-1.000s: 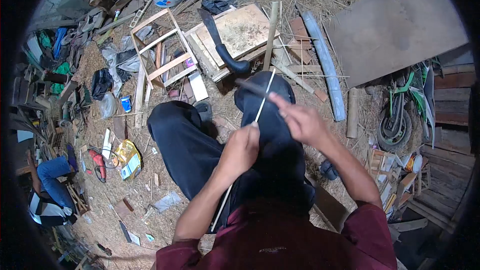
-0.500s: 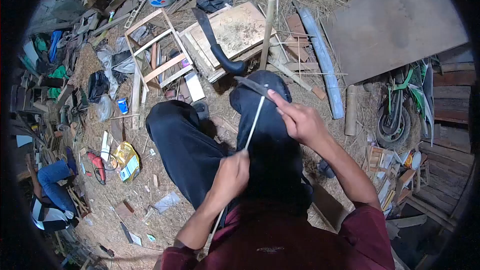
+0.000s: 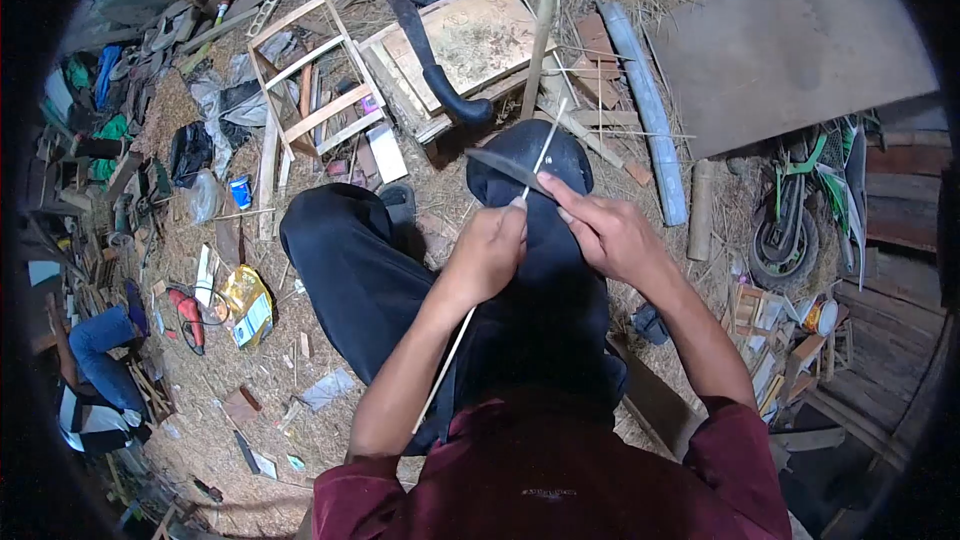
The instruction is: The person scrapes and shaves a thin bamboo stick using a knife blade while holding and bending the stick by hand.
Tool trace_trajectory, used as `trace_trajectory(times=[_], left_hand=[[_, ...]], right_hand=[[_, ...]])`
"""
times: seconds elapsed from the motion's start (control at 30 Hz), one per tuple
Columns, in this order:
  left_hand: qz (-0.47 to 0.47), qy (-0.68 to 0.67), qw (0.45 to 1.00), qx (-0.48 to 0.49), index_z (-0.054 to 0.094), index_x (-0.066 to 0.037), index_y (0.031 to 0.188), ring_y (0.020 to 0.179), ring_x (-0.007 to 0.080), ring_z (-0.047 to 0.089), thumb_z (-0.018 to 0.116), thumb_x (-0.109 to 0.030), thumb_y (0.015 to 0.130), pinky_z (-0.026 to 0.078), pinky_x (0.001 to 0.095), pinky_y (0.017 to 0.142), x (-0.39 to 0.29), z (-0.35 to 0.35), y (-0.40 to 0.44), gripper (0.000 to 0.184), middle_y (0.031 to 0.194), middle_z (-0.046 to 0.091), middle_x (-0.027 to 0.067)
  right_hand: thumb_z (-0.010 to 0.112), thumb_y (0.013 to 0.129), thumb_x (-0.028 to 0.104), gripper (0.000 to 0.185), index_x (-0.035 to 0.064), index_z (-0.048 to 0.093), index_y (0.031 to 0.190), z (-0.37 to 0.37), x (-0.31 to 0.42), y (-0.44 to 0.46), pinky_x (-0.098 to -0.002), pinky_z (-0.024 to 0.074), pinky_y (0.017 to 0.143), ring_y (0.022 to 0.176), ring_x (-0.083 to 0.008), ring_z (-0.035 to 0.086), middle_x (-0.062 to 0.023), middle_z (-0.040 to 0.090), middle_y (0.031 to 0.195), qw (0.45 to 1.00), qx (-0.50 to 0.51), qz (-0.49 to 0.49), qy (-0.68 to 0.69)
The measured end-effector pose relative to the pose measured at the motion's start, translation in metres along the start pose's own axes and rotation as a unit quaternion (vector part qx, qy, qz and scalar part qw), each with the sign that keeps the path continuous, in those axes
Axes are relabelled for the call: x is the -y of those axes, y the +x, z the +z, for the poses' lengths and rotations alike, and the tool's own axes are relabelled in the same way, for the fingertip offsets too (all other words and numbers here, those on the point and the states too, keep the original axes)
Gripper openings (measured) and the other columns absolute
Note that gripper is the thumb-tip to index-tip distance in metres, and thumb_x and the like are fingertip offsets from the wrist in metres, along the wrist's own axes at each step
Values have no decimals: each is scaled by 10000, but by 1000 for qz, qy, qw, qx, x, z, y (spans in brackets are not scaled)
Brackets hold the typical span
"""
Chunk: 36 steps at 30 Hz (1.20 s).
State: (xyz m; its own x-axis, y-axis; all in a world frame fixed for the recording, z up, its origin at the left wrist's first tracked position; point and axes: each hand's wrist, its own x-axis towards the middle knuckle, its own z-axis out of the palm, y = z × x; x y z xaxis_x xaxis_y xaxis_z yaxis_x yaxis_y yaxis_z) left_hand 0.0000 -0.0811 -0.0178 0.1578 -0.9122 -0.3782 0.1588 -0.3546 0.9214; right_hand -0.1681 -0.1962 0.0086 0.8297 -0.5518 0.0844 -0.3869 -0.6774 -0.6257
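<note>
My left hand [image 3: 492,245] is closed around a thin pale strip [image 3: 447,365], which looks like bamboo or wood. From that fist, one end slants down past my left forearm, and the other passes the blade and sticks out above my raised knee [image 3: 560,155]. In my right hand [image 3: 612,238] is a knife [image 3: 497,166], its dark blade pointing left across the strip over the knee. The fingers of my right hand hide the knife's handle. Both hands are close together, with the blade just beyond my left fingertips.
Ahead, a machete [image 3: 455,102] with a black handle lies on a wooden board [image 3: 485,50]. Left of it leans a wooden frame [image 3: 330,125]. A person's jeans-clad leg [image 3: 105,340], a yellow bag [image 3: 248,305] and a red power tool [image 3: 188,318] are at left. A large panel [image 3: 800,50] and a motorbike wheel [image 3: 785,240] are at right.
My left hand has moved forward, up to the blade, with the strip. The strip's far end now extends past the knife. My right hand and the knife have barely shifted.
</note>
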Motion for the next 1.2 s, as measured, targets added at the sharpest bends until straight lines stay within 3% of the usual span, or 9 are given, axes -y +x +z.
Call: trace_trajectory(times=[0.1, 0.27, 0.47, 0.6, 0.73, 0.9, 1.0, 1.1, 1.2], left_hand=[[88, 97, 991, -33, 440, -32, 636, 495, 125, 383, 368, -318, 1064, 317, 335, 492, 14, 4, -31, 520, 547, 407, -3], [-33, 39, 998, -36, 421, -40, 617, 485, 130, 392, 338, -313, 1070, 328, 336, 496, 6, 5, -59, 535, 527, 414, 12], [-94, -81, 992, 18, 423, -66, 607, 496, 117, 419, 315, -329, 1076, 354, 304, 512, 39, 5, -103, 549, 541, 440, 8], [-19, -53, 998, -42, 374, -129, 629, 470, 99, 333, 366, -404, 1058, 271, 277, 466, 21, 18, -57, 509, 542, 344, -37], [-136, -183, 974, -18, 328, -175, 624, 377, 78, 222, 380, -393, 1042, 173, 262, 366, -24, 10, -7, 474, 506, 289, -57], [-138, -200, 969, 38, 365, -128, 632, 385, 95, 296, 360, -383, 1051, 224, 268, 381, -15, 2, -3, 490, 504, 355, -18], [-92, -85, 992, 23, 351, -120, 628, 409, 101, 317, 335, -367, 1060, 252, 268, 409, -3, 3, -36, 498, 506, 352, -10], [-136, -90, 987, 8, 313, -118, 616, 425, 106, 315, 309, -344, 1071, 263, 277, 427, 1, -3, -65, 508, 506, 319, -19], [-104, -96, 990, 12, 320, -116, 616, 434, 104, 318, 320, -327, 1072, 266, 280, 432, -4, -1, -49, 503, 515, 329, -18]], right_hand=[[603, 908, 123, 539, 257, 510, 1422, 2, -3, -5, -446, 511, 606, 633, -351, 617, -161, 615, 700, 1000, -23, -1, -9], [592, 924, 145, 522, 265, 503, 1423, 5, 4, -7, -459, 521, 613, 671, -352, 641, -178, 643, 742, 998, 31, 31, -53], [580, 928, 119, 512, 219, 505, 1425, 8, -13, -3, -452, 523, 634, 691, -363, 650, -189, 655, 771, 998, -49, 6, 26], [576, 926, 108, 518, 219, 503, 1427, 4, -9, -7, -450, 519, 631, 682, -358, 643, -181, 638, 744, 999, -5, -20, 34], [583, 929, 128, 526, 259, 496, 1431, -4, -8, -9, -452, 518, 622, 664, -356, 638, -171, 629, 731, 998, 48, -24, 17], [584, 935, 153, 528, 309, 488, 1431, -2, -13, -7, -462, 518, 613, 662, -361, 637, -171, 626, 724, 999, 30, 9, -12], [585, 937, 165, 528, 327, 483, 1429, -6, -13, -3, -466, 517, 593, 644, -369, 633, -173, 623, 715, 1000, 11, 26, 1], [587, 938, 168, 540, 339, 471, 1437, -3, -20, -7, -461, 516, 569, 616, -368, 632, -172, 630, 715, 1000, 16, 1, -15], [599, 898, 118, 641, 353, 418, 1466, -2, -17, -3, -455, 513, 545, 589, -354, 632, -158, 625, 698, 999, 32, 0, -18]])
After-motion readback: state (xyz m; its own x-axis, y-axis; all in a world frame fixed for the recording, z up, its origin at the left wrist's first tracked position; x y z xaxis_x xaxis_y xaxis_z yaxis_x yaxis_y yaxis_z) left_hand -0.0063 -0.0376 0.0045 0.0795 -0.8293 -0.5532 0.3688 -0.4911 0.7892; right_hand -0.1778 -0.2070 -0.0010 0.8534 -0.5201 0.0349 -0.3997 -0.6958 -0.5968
